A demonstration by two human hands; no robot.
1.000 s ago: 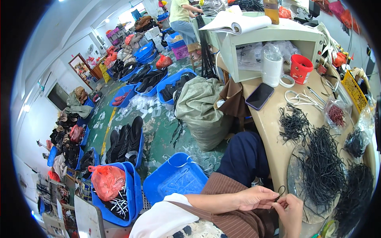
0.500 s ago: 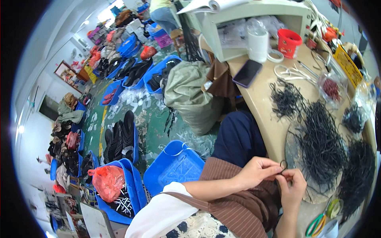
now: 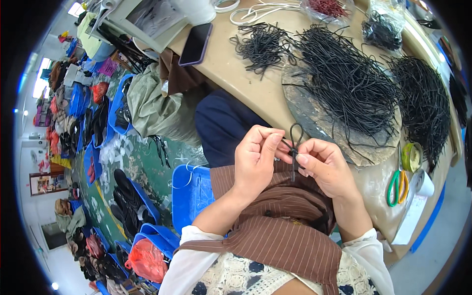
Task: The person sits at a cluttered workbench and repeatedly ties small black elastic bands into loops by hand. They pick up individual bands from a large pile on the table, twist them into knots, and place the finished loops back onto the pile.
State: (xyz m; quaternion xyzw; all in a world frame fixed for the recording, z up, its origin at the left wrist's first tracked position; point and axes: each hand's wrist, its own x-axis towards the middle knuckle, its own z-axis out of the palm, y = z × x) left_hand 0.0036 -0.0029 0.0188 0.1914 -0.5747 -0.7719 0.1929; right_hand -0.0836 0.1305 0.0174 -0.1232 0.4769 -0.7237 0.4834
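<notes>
A thin black cord point(image 3: 294, 151), bent into a small bow with a loop standing up and short ends hanging down, is held over my lap near the table edge. My left hand point(image 3: 254, 160) pinches it from one side, fingers curled. From the other side my right hand point(image 3: 324, 166) grips it between thumb and fingertips. Beyond my hands, a large heap of loose black cords point(image 3: 349, 73) covers much of a rounded stone-like slab point(image 3: 364, 158). A smaller tangle of curled black cord pieces point(image 3: 263, 46) lies to its left, and another black cord bundle point(image 3: 423, 108) to its right.
Green-and-orange-handled scissors point(image 3: 397, 188), a tape roll point(image 3: 412, 157) and a white spool point(image 3: 423, 184) lie at the table's right. A phone point(image 3: 195, 44) rests at the far left edge. Blue bins point(image 3: 189, 191) and a pale sack point(image 3: 157, 103) stand on the floor at left.
The view has swung right and down, bringing the hands to the middle. The cord, earlier a small ring at my fingertips, now shows a taller loop and hanging ends.
</notes>
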